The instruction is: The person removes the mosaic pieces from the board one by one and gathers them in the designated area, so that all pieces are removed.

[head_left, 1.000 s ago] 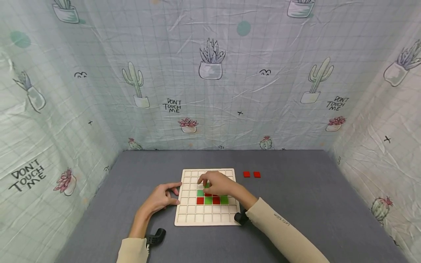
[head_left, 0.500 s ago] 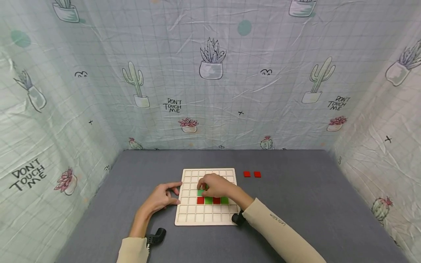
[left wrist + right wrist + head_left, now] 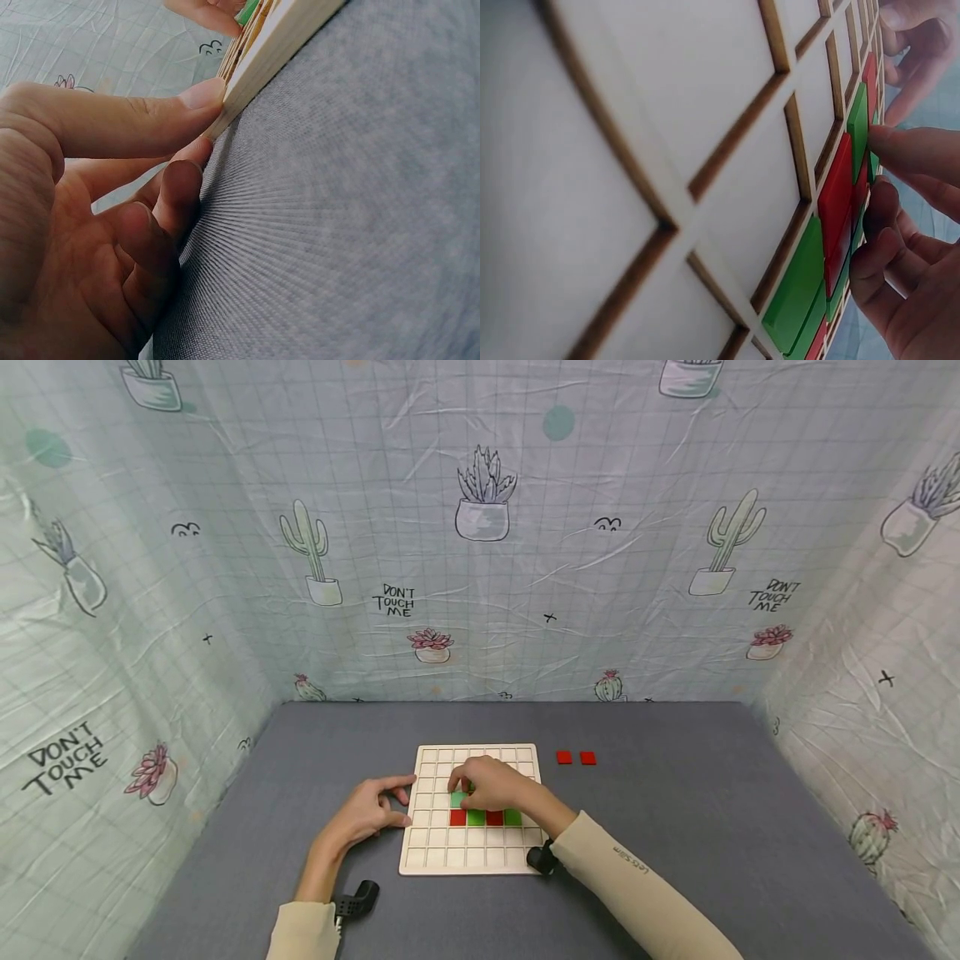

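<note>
A pale wooden grid board (image 3: 427, 858) lies on the dark grey cloth, with red and green square tiles in its middle cells. My right hand (image 3: 491, 783) reaches over it. Its thumb and index finger pinch at a green tile (image 3: 458, 799) on the left of the upper filled row, and the hand hides nearby tiles. In the right wrist view the thumb tip (image 3: 881, 139) is right at the tiles, other fingers bent. My left hand (image 3: 366, 808) touches the board's left edge, thumb and index finger spread apart along it. The left wrist view shows its thumb (image 3: 202, 96) against the wooden side.
Two loose red tiles, one (image 3: 564, 757) left of the other (image 3: 588, 758), lie right of the board's far corner. Behind the table hangs a cactus-print cloth (image 3: 480, 610), which also covers both sides. A black wrist camera (image 3: 542, 858) overlaps the board's near right corner.
My right hand has moved slightly left and nearer, from the green tile in the row behind to the green tile at the left. The left hand has stayed at the board's edge.
</note>
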Available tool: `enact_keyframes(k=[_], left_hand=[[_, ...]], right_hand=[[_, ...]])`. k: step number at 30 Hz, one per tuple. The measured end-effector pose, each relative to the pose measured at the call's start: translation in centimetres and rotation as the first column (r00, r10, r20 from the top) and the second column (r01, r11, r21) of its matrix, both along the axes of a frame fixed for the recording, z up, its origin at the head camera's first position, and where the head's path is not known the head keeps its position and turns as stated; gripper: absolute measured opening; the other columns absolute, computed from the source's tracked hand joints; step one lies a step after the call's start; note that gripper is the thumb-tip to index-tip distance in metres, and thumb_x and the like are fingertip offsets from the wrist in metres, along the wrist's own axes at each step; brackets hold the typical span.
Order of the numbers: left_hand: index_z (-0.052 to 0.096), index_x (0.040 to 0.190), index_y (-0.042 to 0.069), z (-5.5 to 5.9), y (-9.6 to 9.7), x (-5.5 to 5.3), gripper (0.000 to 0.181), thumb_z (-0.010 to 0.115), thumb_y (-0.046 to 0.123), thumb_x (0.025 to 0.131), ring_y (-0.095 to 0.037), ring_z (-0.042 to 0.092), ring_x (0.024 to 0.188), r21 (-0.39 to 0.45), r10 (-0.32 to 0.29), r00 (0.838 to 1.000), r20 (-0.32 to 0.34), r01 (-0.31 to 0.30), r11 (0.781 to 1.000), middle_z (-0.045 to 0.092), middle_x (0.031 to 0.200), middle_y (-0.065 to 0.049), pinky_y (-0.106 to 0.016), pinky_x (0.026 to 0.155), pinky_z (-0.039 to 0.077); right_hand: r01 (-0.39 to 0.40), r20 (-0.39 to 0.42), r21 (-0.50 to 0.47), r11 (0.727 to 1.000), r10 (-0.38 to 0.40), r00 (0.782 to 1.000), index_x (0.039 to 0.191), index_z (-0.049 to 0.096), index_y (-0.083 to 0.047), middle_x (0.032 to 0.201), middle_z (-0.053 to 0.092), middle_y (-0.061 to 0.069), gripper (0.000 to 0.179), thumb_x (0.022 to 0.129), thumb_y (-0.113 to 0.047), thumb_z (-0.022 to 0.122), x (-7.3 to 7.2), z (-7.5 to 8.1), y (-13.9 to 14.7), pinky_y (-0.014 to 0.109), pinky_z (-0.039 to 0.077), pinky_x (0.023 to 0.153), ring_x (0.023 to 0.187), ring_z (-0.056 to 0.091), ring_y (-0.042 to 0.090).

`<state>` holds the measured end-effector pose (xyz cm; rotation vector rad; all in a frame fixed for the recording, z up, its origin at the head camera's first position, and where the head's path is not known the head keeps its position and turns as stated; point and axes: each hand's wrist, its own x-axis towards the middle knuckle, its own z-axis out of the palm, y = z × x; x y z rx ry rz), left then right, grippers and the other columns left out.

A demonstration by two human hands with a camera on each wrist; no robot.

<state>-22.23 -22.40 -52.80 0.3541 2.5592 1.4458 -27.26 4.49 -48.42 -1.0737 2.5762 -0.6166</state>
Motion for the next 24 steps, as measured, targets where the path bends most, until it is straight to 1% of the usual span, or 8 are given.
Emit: enact_keyframes(k=[12,19,24], left_hand=[[0.062,0.141,0.005,-0.01,-0.06,0.09,0.068,0.086,0.006,0.077,-0.006,0.037,0.046,0.000,0.017,1.000,0.006,-0.017,1.000,0.066,0.101,-0.010,-0.026,0.043,0.040],[0.062,0.142,0.005,-0.02,-0.10,0.06,0.068,0.085,0.005,0.078,-0.006,0.037,0.046,-0.002,0.009,1.000,0.003,-0.009,1.000,0.066,0.101,-0.010,-0.026,0.043,0.040],[0.061,0.142,0.005,0.01,-0.09,0.06,0.069,0.085,0.005,0.077,-0.006,0.037,0.045,0.000,0.007,1.000,0.004,-0.007,1.000,0.066,0.101,-0.010,-0.026,0.043,0.040]], right_hand=[[0.005,-0.028,0.011,1.000,-0.005,1.000,0.106,0.077,-0.021,0.097,0.070,-0.005,0.018,0.090,-0.014,0.078,0.44,0.24,-0.24,0.024,0.050,0.077,0.087,0.060,0.006],[0.000,-0.041,0.006,1.000,0.000,0.999,0.105,0.077,-0.023,0.097,0.070,-0.006,0.018,0.089,-0.015,0.077,0.46,0.26,-0.15,0.024,0.049,0.076,0.088,0.061,0.006],[-0.011,-0.041,-0.003,1.000,0.011,0.999,0.108,0.076,-0.022,0.097,0.070,-0.007,0.021,0.089,-0.012,0.075,0.52,0.32,0.12,0.024,0.049,0.075,0.087,0.061,0.005]])
